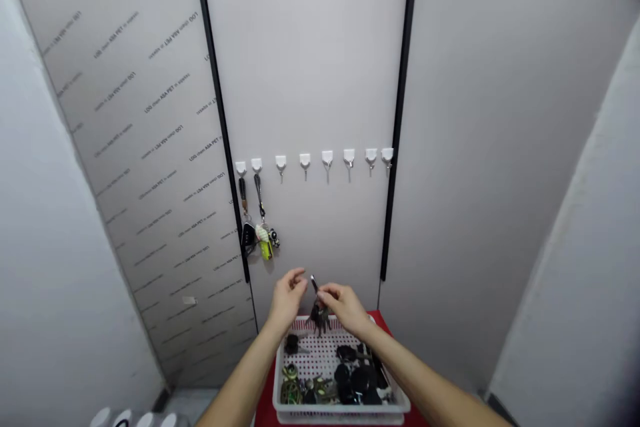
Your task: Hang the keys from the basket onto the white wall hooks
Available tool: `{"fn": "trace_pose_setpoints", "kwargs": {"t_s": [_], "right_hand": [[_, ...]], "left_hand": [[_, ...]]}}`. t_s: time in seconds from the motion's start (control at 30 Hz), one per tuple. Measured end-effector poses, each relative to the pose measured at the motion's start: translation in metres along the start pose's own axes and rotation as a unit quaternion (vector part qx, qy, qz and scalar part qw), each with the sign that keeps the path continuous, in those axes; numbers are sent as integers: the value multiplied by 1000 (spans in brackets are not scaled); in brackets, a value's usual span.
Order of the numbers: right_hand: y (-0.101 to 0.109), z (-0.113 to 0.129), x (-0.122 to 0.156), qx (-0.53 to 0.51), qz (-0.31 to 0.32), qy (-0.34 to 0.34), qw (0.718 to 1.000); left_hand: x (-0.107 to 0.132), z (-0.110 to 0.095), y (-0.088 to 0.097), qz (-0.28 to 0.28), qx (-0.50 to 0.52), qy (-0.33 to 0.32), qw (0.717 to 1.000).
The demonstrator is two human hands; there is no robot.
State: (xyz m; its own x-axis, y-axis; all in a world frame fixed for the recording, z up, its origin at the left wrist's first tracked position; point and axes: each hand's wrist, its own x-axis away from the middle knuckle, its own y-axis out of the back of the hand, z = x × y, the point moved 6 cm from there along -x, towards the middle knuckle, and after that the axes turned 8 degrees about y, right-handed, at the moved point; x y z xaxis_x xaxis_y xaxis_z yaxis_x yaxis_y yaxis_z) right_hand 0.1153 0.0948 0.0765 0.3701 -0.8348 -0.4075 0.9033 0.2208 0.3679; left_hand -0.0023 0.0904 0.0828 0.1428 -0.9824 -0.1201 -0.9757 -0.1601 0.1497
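My right hand [345,307] is closed in a pinch on a bunch of dark keys [318,315] and holds it above the far end of a white perforated basket [340,407]. My left hand [287,300] hovers just left of the bunch with its fingers curled toward the key ring; whether it touches is unclear. Several more key bunches and black fobs [356,377] lie in the basket. On the wall above runs a row of white hooks [327,158]. The two leftmost hooks carry key sets: one with a black fob [247,235], one with a yellow-green charm [265,243].
The basket stands on a red surface [265,413] against a white panelled wall with two black vertical strips [400,113]. A film-covered panel with printed text [140,147] slants at the left. Round white objects [135,419] show at the bottom left corner.
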Motion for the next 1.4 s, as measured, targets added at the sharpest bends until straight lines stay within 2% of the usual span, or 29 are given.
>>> {"fn": "trace_pose_setpoints", "kwargs": {"t_s": [0.07,0.2,0.37,0.47,0.6,0.77,0.93,1.1,1.17,1.23,1.33,1.4], "right_hand": [[4,15,-19,-8,-30,10,999],[16,55,-61,27,-117,39,992],[30,114,-112,167,-216,60,960],[35,138,-135,245,-250,45,936],[35,150,-156,307,-260,19,916],[27,148,-169,341,-247,12,907],[23,140,-171,348,-227,3,910],[25,116,-144,307,-195,41,931],[23,92,-120,287,-148,65,944],[18,58,-87,270,-70,61,958],[10,2,-25,255,71,14,964],[9,-28,13,263,129,-18,956]], "left_hand": [[-3,-10,10,-39,18,-12,999],[-10,-42,19,-62,10,-47,997],[-31,-105,31,-97,-26,-107,989],[-48,-132,40,-119,-54,-140,982],[-66,-146,50,-137,-77,-165,974],[-72,-145,52,-125,-102,-178,971],[-76,-131,54,-116,-125,-156,973],[-65,-88,60,-150,-119,-91,977],[-51,-63,52,-129,-108,-84,982],[-31,-33,38,-93,-104,-63,988],[4,20,7,-29,-128,-2,991],[26,52,-15,25,-155,28,987]]}}
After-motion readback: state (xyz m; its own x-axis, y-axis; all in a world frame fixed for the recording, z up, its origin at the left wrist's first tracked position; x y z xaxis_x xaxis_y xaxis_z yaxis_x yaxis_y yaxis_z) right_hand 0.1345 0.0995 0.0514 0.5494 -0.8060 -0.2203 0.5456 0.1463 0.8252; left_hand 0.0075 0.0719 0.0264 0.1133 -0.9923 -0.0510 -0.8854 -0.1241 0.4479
